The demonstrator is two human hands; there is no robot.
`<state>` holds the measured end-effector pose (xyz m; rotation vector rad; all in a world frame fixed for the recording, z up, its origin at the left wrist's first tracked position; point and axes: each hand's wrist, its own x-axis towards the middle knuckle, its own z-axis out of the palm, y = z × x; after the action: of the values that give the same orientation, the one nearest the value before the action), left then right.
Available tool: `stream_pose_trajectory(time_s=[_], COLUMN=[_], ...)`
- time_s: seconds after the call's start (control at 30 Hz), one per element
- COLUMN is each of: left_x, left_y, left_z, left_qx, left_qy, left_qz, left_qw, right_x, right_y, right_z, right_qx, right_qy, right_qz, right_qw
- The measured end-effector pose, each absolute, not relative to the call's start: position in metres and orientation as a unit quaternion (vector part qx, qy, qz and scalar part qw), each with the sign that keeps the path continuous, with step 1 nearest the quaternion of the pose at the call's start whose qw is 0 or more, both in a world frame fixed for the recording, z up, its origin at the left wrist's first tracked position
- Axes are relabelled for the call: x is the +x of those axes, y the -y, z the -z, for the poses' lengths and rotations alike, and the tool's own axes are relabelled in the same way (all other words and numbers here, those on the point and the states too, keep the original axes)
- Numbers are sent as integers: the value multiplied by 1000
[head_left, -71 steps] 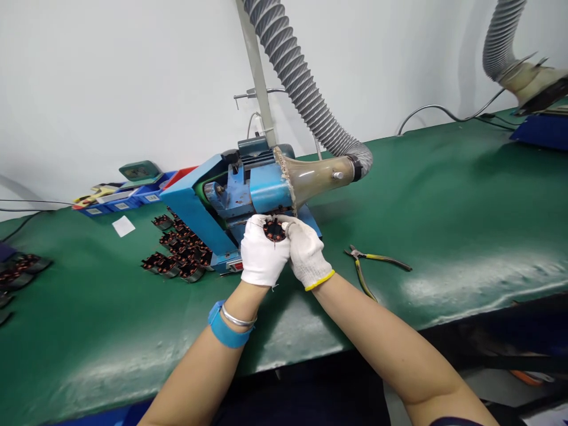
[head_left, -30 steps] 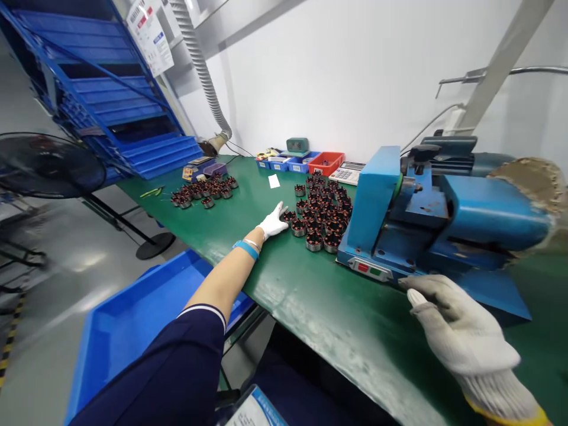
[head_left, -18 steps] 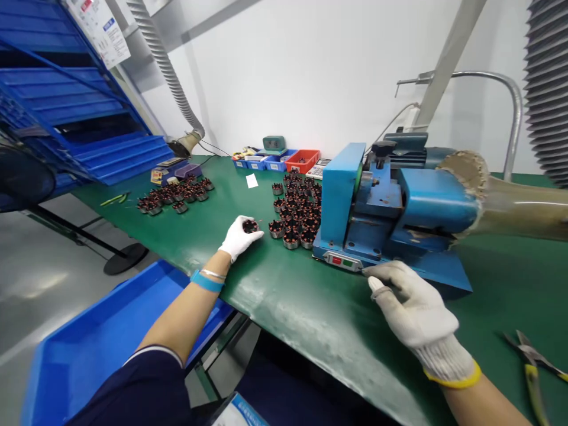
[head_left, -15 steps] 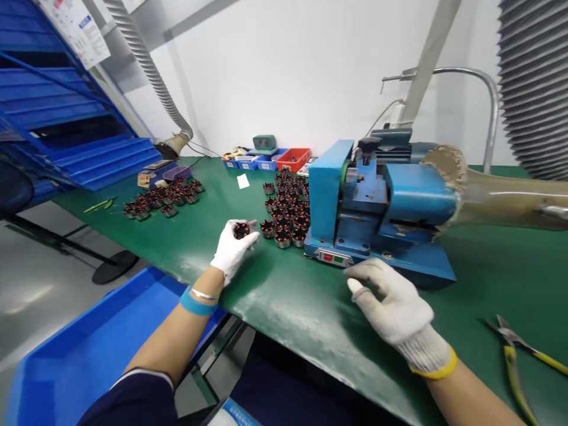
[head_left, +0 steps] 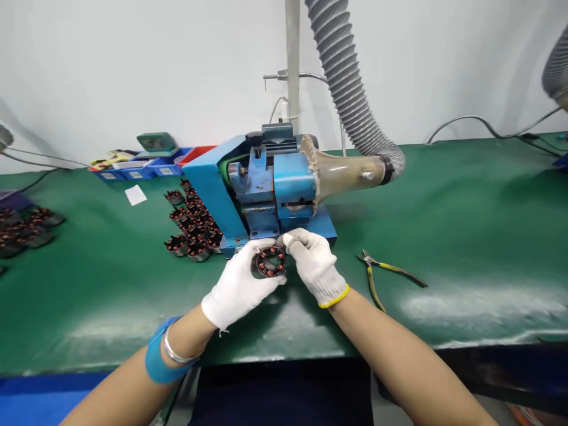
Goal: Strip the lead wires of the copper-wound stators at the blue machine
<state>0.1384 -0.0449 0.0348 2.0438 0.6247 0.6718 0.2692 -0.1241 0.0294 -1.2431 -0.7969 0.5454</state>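
Observation:
In front of the blue machine (head_left: 261,189), my left hand (head_left: 237,287), in a white glove, is closed around a small round stator (head_left: 270,261) with copper windings. My right hand (head_left: 313,263), also gloved, pinches the stator's upper right edge with its fingertips. Both hands hover just above the green bench (head_left: 465,225). A cluster of several similar stators (head_left: 193,228) lies on the mat to the left of the machine.
A grey ribbed hose with a funnel (head_left: 350,168) joins the machine's right side. Yellow-handled pliers (head_left: 384,272) lie right of my hands. Small blue and red bins (head_left: 146,168) sit at the back left. More stators (head_left: 24,228) lie at the far left edge.
My left hand picked a stator from the pile at the left and brought it in front of the machine. My right hand rose from the bench to meet it. The view swung back to the right.

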Motion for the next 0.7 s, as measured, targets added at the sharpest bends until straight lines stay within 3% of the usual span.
stream_pose_trajectory(time_s=[0.17, 0.3, 0.4, 0.7], left_x=[149, 168, 183, 207], left_y=[48, 46, 40, 37], left_z=[-37, -43, -48, -61], left_qx=[804, 795, 774, 793], left_qy=[-282, -302, -312, -337], left_qz=[-309, -357, -356, -357], left_qw=[423, 388, 420, 360], right_x=[288, 284, 277, 287], right_y=[123, 126, 126, 122], right_z=[-32, -31, -31, -39], right_qx=[-526, -599, -620, -638], right_qy=[177, 318, 391, 365], right_qz=[-174, -167, -169, -114], right_qw=[814, 715, 659, 668])
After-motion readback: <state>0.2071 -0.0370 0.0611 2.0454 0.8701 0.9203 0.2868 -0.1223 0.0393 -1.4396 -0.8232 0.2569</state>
